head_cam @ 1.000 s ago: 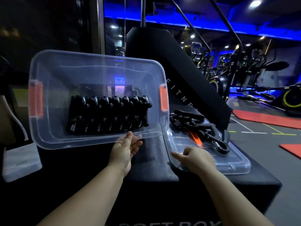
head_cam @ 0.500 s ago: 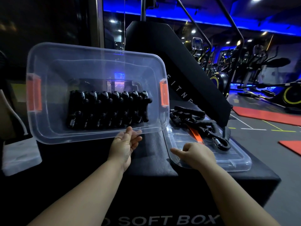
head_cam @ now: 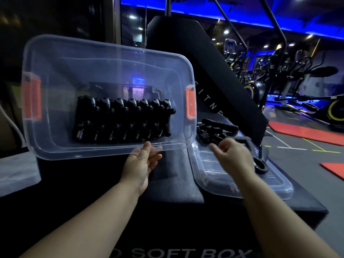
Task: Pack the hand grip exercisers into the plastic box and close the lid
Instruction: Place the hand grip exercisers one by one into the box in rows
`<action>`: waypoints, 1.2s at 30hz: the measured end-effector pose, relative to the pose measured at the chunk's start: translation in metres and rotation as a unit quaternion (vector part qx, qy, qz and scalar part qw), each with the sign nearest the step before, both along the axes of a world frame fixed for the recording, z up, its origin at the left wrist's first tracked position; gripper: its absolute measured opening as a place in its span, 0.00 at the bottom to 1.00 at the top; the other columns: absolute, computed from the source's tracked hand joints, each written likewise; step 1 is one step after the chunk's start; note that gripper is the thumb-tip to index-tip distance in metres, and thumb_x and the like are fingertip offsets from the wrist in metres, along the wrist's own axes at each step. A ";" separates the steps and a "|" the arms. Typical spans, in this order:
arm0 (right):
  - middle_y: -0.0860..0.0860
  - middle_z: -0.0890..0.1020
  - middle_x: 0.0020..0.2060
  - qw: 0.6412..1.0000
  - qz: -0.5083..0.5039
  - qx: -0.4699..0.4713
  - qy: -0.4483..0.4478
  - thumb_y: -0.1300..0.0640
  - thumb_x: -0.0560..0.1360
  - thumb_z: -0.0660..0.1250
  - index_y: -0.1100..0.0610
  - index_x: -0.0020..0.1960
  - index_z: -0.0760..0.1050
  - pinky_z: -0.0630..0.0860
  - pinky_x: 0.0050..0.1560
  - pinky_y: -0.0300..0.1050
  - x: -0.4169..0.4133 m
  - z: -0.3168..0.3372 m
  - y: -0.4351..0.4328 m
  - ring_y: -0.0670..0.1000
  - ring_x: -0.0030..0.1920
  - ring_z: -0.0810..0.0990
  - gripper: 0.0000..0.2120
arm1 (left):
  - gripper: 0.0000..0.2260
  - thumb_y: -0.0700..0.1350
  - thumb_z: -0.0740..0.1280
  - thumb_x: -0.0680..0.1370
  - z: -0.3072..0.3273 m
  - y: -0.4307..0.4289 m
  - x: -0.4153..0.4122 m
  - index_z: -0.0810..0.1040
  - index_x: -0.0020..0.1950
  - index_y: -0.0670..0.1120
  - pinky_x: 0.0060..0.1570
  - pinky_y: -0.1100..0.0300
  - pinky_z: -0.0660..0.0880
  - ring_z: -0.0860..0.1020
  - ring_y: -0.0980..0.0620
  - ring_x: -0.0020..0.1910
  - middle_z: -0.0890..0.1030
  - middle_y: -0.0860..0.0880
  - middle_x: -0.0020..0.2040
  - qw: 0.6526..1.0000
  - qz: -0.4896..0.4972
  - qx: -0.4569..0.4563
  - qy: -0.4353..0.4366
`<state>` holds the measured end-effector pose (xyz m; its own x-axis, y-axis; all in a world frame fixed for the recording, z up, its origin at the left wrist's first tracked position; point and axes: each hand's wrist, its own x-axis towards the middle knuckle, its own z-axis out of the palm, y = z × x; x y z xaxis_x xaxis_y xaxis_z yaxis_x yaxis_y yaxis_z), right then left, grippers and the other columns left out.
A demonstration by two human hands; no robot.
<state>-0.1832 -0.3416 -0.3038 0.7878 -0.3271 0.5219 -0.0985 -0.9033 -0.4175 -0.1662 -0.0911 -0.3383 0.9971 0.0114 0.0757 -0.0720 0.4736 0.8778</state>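
Now the left hand (head_cam: pixel 142 162) grips the tilted plastic box (head_cam: pixel 104 67) of hand grip exercisers (head_cam: pixel 121 120) at ten o'clock, while the right hand (head_cam: pixel 232 155), loosely open and empty, hovers over loose exercisers (head_cam: pixel 216 131) on the lid (head_cam: pixel 275 185) at two o'clock.

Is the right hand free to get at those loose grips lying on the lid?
Probably yes. The right hand hovers just above the loose grips on the lid, fingers open, with nothing between them. The left hand steadies the tilted box off to the side.
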 end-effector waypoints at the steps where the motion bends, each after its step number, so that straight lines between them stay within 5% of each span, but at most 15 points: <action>1: 0.49 0.77 0.37 1.000 -0.005 -0.002 -0.022 0.37 0.72 0.65 0.49 0.39 0.72 0.65 0.38 0.44 0.008 0.007 -0.005 0.55 0.44 0.75 0.16 | 0.12 0.52 0.61 0.79 0.000 0.000 0.000 0.77 0.41 0.47 0.42 0.62 0.73 0.81 0.58 0.37 0.86 0.51 0.44 1.000 0.000 0.000 -0.001; 5: 0.56 0.77 0.53 0.998 -0.048 -0.038 -0.023 0.41 0.74 0.64 0.52 0.54 0.75 0.68 0.56 0.53 0.045 0.027 -0.025 0.60 0.58 0.70 0.17 | 0.12 0.51 0.61 0.80 0.001 -0.001 -0.001 0.76 0.41 0.47 0.42 0.63 0.74 0.81 0.58 0.36 0.86 0.51 0.44 1.000 0.004 0.000 -0.004; 12: 0.54 0.68 0.68 0.982 -0.111 -0.063 0.142 0.40 0.78 0.57 0.46 0.69 0.67 0.64 0.62 0.58 0.101 0.034 -0.055 0.60 0.68 0.63 0.22 | 0.12 0.52 0.61 0.79 0.001 -0.002 -0.002 0.76 0.42 0.47 0.40 0.65 0.75 0.80 0.59 0.35 0.86 0.51 0.44 1.000 0.006 0.005 -0.004; 18: 0.56 0.73 0.62 0.976 -0.102 -0.054 0.183 0.40 0.78 0.56 0.48 0.66 0.71 0.70 0.58 0.55 0.125 0.031 -0.066 0.63 0.61 0.72 0.21 | 0.11 0.52 0.61 0.78 0.001 -0.002 -0.001 0.75 0.45 0.45 0.39 0.65 0.75 0.79 0.59 0.33 0.86 0.50 0.45 1.000 0.006 0.007 -0.004; 26: 0.65 0.73 0.56 0.990 -0.092 -0.033 0.097 0.45 0.79 0.60 0.58 0.62 0.74 0.70 0.56 0.56 0.122 0.022 -0.056 0.68 0.58 0.72 0.20 | 0.20 0.50 0.61 0.79 0.004 -0.003 -0.003 0.72 0.61 0.34 0.40 0.64 0.73 0.78 0.59 0.32 0.86 0.49 0.45 1.000 0.006 0.006 0.007; 33: 0.65 0.76 0.54 0.998 -0.047 0.017 -0.033 0.47 0.79 0.59 0.59 0.60 0.74 0.70 0.54 0.55 0.079 0.024 -0.041 0.67 0.55 0.74 0.18 | 0.10 0.49 0.61 0.80 0.004 -0.002 -0.003 0.74 0.50 0.43 0.41 0.62 0.72 0.78 0.59 0.32 0.86 0.49 0.45 1.000 0.007 0.001 0.004; 36: 0.65 0.79 0.51 0.996 -0.028 0.057 -0.066 0.48 0.80 0.57 0.61 0.58 0.75 0.69 0.48 0.52 0.055 0.024 -0.038 0.65 0.53 0.76 0.17 | 0.12 0.49 0.60 0.80 0.004 -0.003 -0.002 0.74 0.52 0.41 0.42 0.62 0.72 0.78 0.59 0.31 0.86 0.50 0.43 1.000 0.007 0.001 0.006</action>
